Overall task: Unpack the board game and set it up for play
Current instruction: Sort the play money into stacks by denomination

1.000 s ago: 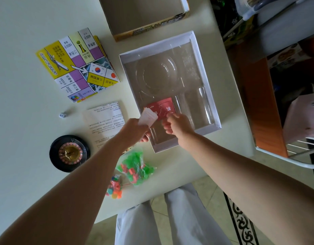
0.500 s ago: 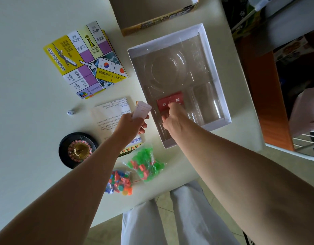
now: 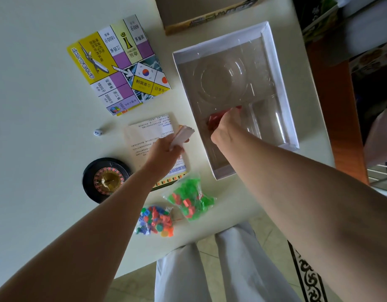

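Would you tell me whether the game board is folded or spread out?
Folded. The board lies as a compact packet on the table, showing only a few squares, with layered edges at one corner.

One each: folded game board (image 3: 119,66), die (image 3: 98,132), roulette wheel (image 3: 106,179), instruction sheet (image 3: 149,135), box tray (image 3: 275,68), box lid (image 3: 199,9). Two bags of pieces: multicoloured bag (image 3: 154,221), green bag (image 3: 191,199). Two card stacks: white stack (image 3: 184,136) in left hand (image 3: 163,154) fingers, red stack (image 3: 213,119) in right hand (image 3: 226,129) fingers.

The table (image 3: 35,83) is smooth and matt. On the right, the box base (image 3: 274,68) has white cardboard walls and a clear, glossy plastic insert (image 3: 223,79). The folded board (image 3: 118,68) at far left is glossy printed card; the instruction sheet (image 3: 149,136) is thin matt paper. The roulette wheel (image 3: 106,179) is shiny black plastic. Crinkled clear film wraps the green bag (image 3: 190,199) and the mixed bag (image 3: 154,221) — bright plastic inside. The left hand (image 3: 164,153) holds matt white cards (image 3: 184,136); the right hand (image 3: 225,129) grips red cards (image 3: 214,118).
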